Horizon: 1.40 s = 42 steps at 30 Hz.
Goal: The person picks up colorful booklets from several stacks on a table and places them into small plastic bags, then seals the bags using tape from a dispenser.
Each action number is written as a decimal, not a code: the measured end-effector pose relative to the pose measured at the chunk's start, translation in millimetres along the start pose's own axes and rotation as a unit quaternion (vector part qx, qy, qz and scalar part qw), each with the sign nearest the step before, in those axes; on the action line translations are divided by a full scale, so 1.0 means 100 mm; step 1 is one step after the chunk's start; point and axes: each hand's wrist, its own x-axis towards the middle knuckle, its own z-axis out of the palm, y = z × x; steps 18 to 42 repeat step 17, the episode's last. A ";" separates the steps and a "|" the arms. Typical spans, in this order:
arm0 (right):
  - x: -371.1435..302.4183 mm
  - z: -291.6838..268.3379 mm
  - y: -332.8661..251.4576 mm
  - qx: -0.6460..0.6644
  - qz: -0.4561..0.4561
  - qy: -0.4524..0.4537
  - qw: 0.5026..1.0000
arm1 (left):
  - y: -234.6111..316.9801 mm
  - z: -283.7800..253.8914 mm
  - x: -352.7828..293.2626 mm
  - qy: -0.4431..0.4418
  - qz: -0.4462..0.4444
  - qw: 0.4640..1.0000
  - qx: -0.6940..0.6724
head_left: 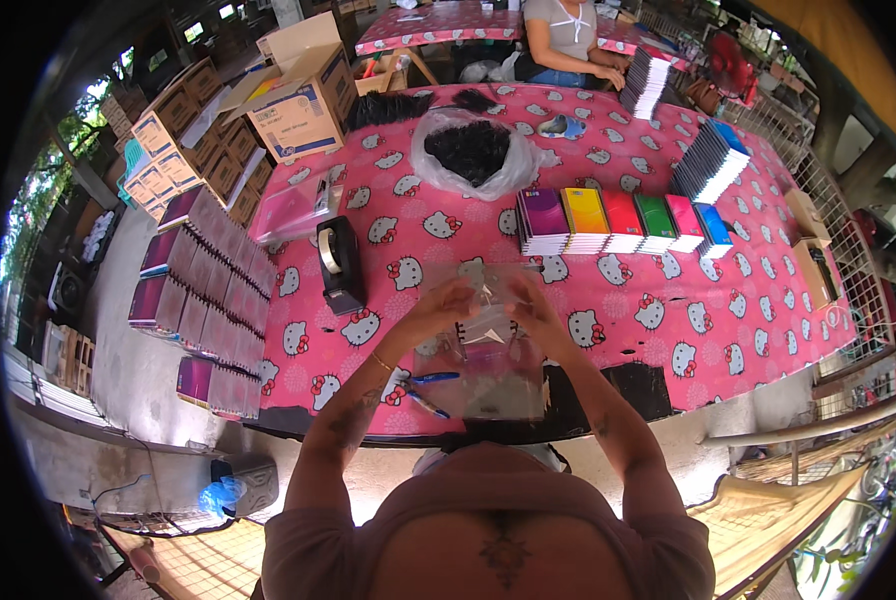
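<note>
Both hands are in front of me at the near middle of the table, over a clear plastic bag or sheet (493, 385). My left hand (450, 303) has its fingers bent in at the upper left part of the plastic. Opposite it, my right hand (534, 312) curls its fingers at the right part. Between them the plastic shines with glare, and short dark coil-like pieces show near it; what they belong to is unclear. Just left of the plastic lie pliers with blue handles (428, 390). A black tape dispenser (339, 268) stands beyond my left forearm.
Stacks of spiral notebooks (208, 290) line the left edge. Coloured notebook piles (588, 222) stand right of centre, with taller stacks (710, 160) behind. A plastic bag of black coils (473, 152) lies farther back. Cartons (303, 100) stand at the far left. Another person (568, 45) sits across.
</note>
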 end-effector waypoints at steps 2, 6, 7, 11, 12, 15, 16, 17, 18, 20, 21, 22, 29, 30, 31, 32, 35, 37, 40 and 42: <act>0.16 -0.10 0.09 0.011 0.086 -0.108 0.990 | -0.04 -0.06 -0.02 -0.084 -0.075 0.991 0.075; 0.08 -0.03 -0.10 -0.107 -0.071 -0.156 0.979 | -0.06 -0.01 -0.26 -0.015 0.083 0.966 0.246; -0.04 -0.01 -0.39 -0.188 -0.163 -0.150 0.957 | 0.16 0.14 -0.37 -0.006 0.165 0.912 0.376; -0.15 -0.06 -0.54 -0.425 -0.379 -0.145 0.809 | 0.36 0.42 -0.56 0.025 0.286 0.746 0.601; -0.16 -0.05 -0.47 -0.413 -0.347 -0.147 0.829 | 0.30 0.41 -0.58 0.016 0.285 0.760 0.584; -0.20 0.01 -0.33 -0.383 -0.266 -0.147 0.872 | 0.17 0.36 -0.55 -0.004 0.226 0.817 0.530; -0.19 0.02 -0.31 -0.377 -0.252 -0.143 0.880 | 0.16 0.34 -0.53 -0.006 0.169 0.845 0.507; -0.20 0.04 -0.33 -0.372 -0.235 -0.139 0.887 | 0.16 0.32 -0.51 -0.009 0.111 0.870 0.481; -0.20 0.04 -0.33 -0.372 -0.235 -0.139 0.887 | 0.16 0.32 -0.51 -0.009 0.111 0.870 0.481; -0.20 0.04 -0.33 -0.372 -0.235 -0.139 0.887 | 0.16 0.32 -0.51 -0.009 0.111 0.870 0.481; -0.20 0.04 -0.33 -0.372 -0.235 -0.139 0.887 | 0.16 0.32 -0.51 -0.009 0.111 0.870 0.481; -0.20 0.04 -0.33 -0.372 -0.235 -0.139 0.887 | 0.16 0.32 -0.51 -0.009 0.111 0.870 0.481; -0.20 0.04 -0.33 -0.372 -0.235 -0.139 0.887 | 0.16 0.32 -0.51 -0.009 0.111 0.870 0.481; -0.20 0.04 -0.33 -0.372 -0.235 -0.139 0.887 | 0.16 0.32 -0.51 -0.009 0.111 0.870 0.481; -0.20 0.04 -0.33 -0.372 -0.235 -0.139 0.887 | 0.16 0.32 -0.51 -0.009 0.111 0.870 0.481; -0.20 0.04 -0.33 -0.372 -0.235 -0.139 0.887 | 0.16 0.32 -0.51 -0.009 0.111 0.870 0.481; -0.20 0.04 -0.33 -0.372 -0.235 -0.139 0.887 | 0.16 0.32 -0.51 -0.009 0.111 0.870 0.481; -0.20 0.04 -0.33 -0.372 -0.235 -0.139 0.887 | 0.16 0.32 -0.51 -0.009 0.111 0.870 0.481; -0.20 0.04 -0.33 -0.372 -0.235 -0.139 0.887 | 0.16 0.32 -0.51 -0.009 0.111 0.870 0.481; -0.20 0.04 -0.33 -0.372 -0.235 -0.139 0.887 | 0.16 0.32 -0.51 -0.009 0.111 0.870 0.481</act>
